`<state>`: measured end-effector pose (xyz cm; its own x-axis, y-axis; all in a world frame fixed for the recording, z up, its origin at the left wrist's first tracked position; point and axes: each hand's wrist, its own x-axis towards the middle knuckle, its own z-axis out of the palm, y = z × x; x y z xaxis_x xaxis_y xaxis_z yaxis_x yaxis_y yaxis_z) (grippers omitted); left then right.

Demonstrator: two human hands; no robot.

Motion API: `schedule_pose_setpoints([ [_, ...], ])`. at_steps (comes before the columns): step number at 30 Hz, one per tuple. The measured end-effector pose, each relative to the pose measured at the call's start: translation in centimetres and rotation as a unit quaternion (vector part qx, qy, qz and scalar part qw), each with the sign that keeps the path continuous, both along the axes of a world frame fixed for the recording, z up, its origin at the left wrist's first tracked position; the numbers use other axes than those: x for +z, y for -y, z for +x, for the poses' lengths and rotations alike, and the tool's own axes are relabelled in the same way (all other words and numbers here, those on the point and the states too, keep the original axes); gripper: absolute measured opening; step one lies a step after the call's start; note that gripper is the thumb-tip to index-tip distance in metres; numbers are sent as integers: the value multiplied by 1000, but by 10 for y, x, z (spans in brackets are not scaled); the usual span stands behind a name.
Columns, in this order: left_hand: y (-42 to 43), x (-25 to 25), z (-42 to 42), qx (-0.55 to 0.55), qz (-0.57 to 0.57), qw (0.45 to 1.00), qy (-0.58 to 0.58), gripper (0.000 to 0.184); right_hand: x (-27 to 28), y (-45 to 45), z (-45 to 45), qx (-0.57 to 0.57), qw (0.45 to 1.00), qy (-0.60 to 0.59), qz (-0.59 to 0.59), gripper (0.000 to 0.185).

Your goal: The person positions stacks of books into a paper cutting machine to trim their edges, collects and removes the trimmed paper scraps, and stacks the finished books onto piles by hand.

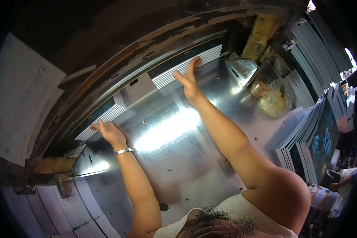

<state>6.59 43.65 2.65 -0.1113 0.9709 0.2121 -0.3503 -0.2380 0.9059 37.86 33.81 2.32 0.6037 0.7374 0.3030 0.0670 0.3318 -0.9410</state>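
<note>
My left hand [110,134], with a metal band on the wrist, rests its outstretched fingers at the near edge of a stack of thin white-edged booklets [107,119]. Farther right, my right hand [189,84] has its thumb and fingers spread against the white edges of a second such stack [162,80]. Both stacks lie side by side in the slot of a large machine, their dark tops partly under it. Neither hand is wrapped around anything. Beneath my arms stretches a shiny metal table [162,135] with small round fittings.
On the table's right stand a clear cup [261,86] and a plastic bag with something yellow [275,102]. Piled booklets [301,152] line the right side, and paper stacks [69,206] the lower left. A handwritten sheet [22,99] hangs at left. Another person's hand [334,186] shows far right.
</note>
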Motion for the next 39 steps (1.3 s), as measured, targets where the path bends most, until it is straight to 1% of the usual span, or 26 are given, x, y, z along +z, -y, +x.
schedule_pose_setpoints([
  [2,0,1,0,10,-5,1000,-14,92,-1,-2,0,-7,1000,7,-3,122],
  [8,-3,-2,-1,4,-3,1000,30,89,0,-2,-1,-10,1000,1,2,123],
  [11,-2,-1,5,56,-15,997,48,71,0,-1,0,-9,1000,4,4,123],
  [13,-14,-17,-7,38,-9,998,59,54,0,-1,-1,-9,1000,7,5,123],
  [17,-13,-14,-4,45,6,997,55,29,0,-2,0,-11,1000,8,3,122],
  [20,-8,-7,-6,-16,-8,999,31,91,0,-2,0,-12,1000,3,3,123],
  [23,0,-2,1,4,14,1000,-17,92,2,-1,-3,-17,1000,-10,9,123],
  [25,-5,-13,2,18,22,999,-25,92,3,-2,-3,-17,999,-16,22,122],
  [27,6,-1,5,46,21,997,-52,94,-1,3,-1,-19,999,-17,44,122],
  [29,24,12,8,67,-31,992,-101,97,-8,13,1,-4,1000,15,11,122],
  [30,25,16,6,77,-53,988,-126,99,-2,20,0,2,1000,30,-3,122],
  [31,28,13,-2,110,-83,973,-186,99,-4,37,-6,3,996,89,-30,122],
  [33,60,5,-28,16,-48,955,-293,97,8,96,-20,86,970,197,-111,121],
  [34,82,0,-41,-28,-33,938,-343,96,13,129,-27,113,953,247,-133,119],
  [35,120,5,-53,-76,-6,928,-364,95,17,167,-39,144,931,296,-157,116],
  [36,166,13,-64,-122,20,915,-384,94,23,206,-50,160,921,312,-172,113],
  [37,202,10,-84,-142,62,883,-443,97,28,246,-62,180,908,330,-186,110],
  [38,238,7,-105,-153,101,847,-498,99,32,286,-72,189,888,349,-232,106],
  [39,277,14,-126,-171,128,805,-554,101,39,318,-79,210,858,394,-255,105],
])
